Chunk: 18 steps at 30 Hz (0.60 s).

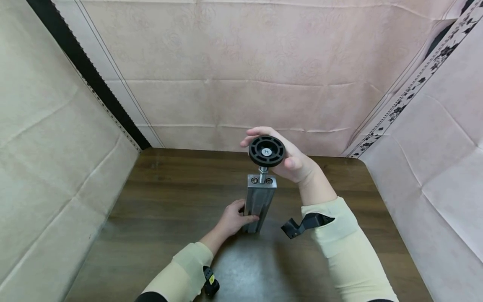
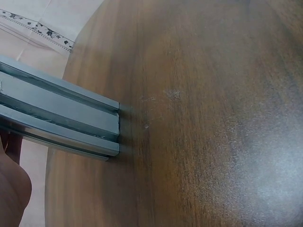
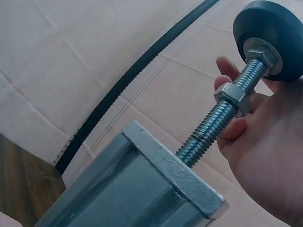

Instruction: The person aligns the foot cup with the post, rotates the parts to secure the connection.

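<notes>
An aluminium profile point(image 1: 260, 201) stands upright on the table, its lower end at the wood in the left wrist view. My left hand point(image 1: 234, 216) grips it low down, thumb across the front. Fixed with two screws, an end plate point(image 1: 262, 181) caps its top. From the plate rises a threaded rod point(image 3: 203, 137) with a hex nut point(image 3: 232, 98) partway along. It carries the black round pad of a levelling foot point(image 1: 266, 151). Beside and behind that pad is my right hand point(image 1: 288, 161), fingers loosely extended; whether it touches the pad is unclear.
The brown wooden table point(image 1: 170, 193) has rounded far corners. Pale cloth sheets point(image 1: 245, 63) hang behind it and at both sides. A black wrist mount point(image 1: 302, 225) juts from the right sleeve, and another point(image 1: 210, 281) sits at the left wrist.
</notes>
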Each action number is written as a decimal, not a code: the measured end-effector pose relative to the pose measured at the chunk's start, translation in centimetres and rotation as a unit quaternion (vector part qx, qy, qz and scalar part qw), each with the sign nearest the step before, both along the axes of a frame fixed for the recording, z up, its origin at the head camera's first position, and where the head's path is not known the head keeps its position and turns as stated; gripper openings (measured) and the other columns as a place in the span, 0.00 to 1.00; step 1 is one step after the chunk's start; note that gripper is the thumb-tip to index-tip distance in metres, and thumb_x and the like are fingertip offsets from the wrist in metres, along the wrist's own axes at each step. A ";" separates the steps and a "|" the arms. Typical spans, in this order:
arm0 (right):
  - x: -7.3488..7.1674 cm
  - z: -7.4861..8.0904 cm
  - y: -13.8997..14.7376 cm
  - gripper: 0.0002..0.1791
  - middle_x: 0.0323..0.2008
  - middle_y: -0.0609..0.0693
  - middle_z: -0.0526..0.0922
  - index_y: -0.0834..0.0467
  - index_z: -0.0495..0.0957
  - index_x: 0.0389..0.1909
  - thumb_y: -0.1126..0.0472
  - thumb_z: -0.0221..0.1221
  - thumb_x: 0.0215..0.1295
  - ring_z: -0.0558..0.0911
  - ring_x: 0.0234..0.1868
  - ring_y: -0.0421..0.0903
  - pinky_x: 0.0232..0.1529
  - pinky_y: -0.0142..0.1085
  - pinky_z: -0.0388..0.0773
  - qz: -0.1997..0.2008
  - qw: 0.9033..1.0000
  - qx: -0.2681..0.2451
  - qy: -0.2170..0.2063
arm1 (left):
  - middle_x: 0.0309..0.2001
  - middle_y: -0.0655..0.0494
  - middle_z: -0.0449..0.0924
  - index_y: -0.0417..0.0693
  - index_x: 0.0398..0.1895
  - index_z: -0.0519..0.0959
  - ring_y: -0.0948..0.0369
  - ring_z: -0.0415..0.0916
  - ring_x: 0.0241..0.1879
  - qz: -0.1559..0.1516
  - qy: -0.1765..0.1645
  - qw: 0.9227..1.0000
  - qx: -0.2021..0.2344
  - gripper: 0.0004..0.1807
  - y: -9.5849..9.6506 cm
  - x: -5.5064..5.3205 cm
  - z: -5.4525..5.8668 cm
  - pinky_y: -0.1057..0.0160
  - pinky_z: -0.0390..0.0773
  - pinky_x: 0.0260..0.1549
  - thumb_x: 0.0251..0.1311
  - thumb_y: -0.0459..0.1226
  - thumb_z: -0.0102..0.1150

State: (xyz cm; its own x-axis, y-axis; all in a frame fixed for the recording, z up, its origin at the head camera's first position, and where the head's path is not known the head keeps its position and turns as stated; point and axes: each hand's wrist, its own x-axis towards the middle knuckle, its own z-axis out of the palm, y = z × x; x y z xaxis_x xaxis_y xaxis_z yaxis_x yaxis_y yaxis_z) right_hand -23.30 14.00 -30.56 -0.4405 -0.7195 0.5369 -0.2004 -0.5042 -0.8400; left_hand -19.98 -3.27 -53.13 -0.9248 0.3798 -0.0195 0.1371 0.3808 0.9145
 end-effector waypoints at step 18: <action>-0.2 -0.5 0.0 0.30 0.52 0.53 0.74 0.56 0.70 0.56 0.50 0.65 0.54 0.71 0.54 0.46 0.48 0.33 0.68 0.010 1.000 -0.016 -0.022 | 0.50 0.53 0.75 0.50 0.51 0.78 0.55 0.72 0.52 -0.005 0.010 1.000 0.003 0.22 0.0 0.0 0.1 0.52 0.73 0.49 0.52 0.46 0.68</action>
